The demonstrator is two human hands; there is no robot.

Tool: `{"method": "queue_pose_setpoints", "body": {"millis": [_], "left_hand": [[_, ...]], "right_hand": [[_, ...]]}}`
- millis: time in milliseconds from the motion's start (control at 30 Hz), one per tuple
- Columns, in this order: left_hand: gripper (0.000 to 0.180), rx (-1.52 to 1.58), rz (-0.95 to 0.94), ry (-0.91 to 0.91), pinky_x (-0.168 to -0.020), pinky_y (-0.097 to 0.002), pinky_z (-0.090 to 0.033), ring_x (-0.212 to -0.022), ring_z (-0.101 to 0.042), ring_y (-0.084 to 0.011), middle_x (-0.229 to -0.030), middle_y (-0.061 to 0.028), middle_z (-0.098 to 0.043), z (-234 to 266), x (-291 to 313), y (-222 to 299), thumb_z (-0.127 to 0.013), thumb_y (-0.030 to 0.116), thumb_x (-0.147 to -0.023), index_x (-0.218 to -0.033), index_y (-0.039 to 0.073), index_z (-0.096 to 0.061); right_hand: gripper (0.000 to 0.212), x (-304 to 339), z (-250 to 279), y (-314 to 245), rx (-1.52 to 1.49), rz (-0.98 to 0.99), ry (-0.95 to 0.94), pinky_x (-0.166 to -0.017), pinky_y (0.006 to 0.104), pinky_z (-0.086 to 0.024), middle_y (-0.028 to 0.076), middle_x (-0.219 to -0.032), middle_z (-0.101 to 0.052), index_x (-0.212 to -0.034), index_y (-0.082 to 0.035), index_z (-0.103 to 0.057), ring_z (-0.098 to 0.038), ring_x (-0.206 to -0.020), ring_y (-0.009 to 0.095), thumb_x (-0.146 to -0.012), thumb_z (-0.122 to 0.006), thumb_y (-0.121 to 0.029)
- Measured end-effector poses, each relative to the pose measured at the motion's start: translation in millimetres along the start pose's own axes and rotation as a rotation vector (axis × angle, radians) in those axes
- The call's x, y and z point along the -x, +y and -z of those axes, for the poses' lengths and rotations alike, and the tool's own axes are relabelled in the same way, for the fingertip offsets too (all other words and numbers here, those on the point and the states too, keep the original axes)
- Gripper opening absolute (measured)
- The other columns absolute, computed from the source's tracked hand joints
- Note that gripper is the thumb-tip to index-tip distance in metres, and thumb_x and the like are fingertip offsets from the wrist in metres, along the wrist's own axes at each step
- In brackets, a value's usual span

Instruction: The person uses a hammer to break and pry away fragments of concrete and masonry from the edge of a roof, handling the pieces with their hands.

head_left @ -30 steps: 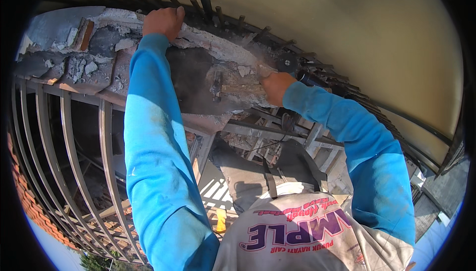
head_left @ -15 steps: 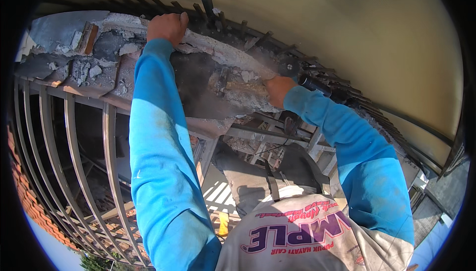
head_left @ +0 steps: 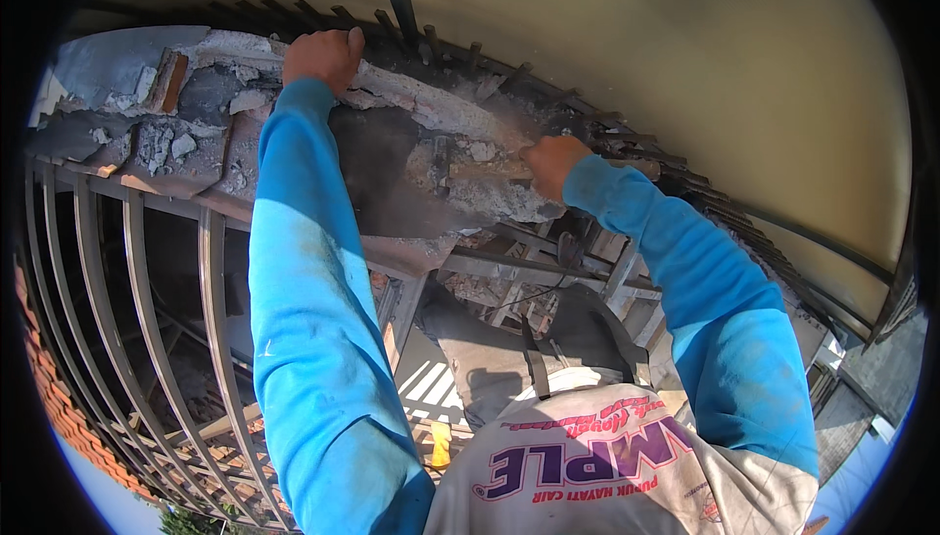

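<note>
My right hand (head_left: 555,167) is closed round the wooden handle of a hammer (head_left: 490,172). The dark hammer head (head_left: 441,160) is at the broken masonry, left of the hand. The handle's butt seems to show beyond my right wrist. My left hand (head_left: 323,57) is closed over the top edge of a pale, crumbling mortar ridge (head_left: 431,99), its fingertips hidden on the far side. Both arms reach forward in blue sleeves. Haze like dust hangs about the ridge near my right hand.
Broken tiles (head_left: 186,168) and mortar chunks (head_left: 183,144) lie on the left, beside a reddish brick piece (head_left: 168,82). Metal rafters (head_left: 211,290) run below. Behind the ridge, short dark batten ends (head_left: 514,80) stick out before a yellowish sheet (head_left: 636,46). Roof tiles (head_left: 73,418) show lower left.
My right hand is slightly higher, and the handle butt now shows beyond the wrist. A dark round tool part seen behind it earlier is now mostly hidden. My left hand keeps its hold.
</note>
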State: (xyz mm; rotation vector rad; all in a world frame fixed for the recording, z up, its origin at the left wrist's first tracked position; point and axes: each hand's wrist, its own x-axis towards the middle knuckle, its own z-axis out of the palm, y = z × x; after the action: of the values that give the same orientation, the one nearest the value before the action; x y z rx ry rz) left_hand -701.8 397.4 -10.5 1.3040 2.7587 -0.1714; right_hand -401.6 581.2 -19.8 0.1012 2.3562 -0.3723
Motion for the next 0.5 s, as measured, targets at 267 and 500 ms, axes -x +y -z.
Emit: {"method": "queue_pose_setpoints", "body": {"millis": [267,500], "left_hand": [[0.041,0.002,-0.037,-0.008,-0.076,-0.0494,-0.052,-0.082,-0.065,-0.038,-0.088,-0.016,-0.069,-6.1,4.1,-0.5,-0.035,0.031,-0.098,-0.089,0.009,-0.068],[0.039,-0.021,-0.026,-0.004,-0.074,-0.0501,-0.052,-0.081,-0.065,-0.0385,-0.087,-0.0157,-0.069,2.4,2.3,-0.6,-0.036,0.03,-0.098,-0.091,0.01,-0.068]], "right_hand": [[0.023,80.9,-49.2,-119.6,0.087,0.733,-0.27,-0.069,0.0441,-0.057,0.018,-0.082,-0.069,-0.093,-0.004,-0.069,-0.069,-0.078,0.036,-0.072,-0.068,-0.013],[0.025,21.1,-21.2,-4.7,-0.022,0.087,-0.029,-0.071,0.0455,-0.055,0.019,-0.084,-0.069,-0.097,-0.002,-0.068,-0.069,-0.08,0.036,-0.073,-0.066,-0.009]]}}
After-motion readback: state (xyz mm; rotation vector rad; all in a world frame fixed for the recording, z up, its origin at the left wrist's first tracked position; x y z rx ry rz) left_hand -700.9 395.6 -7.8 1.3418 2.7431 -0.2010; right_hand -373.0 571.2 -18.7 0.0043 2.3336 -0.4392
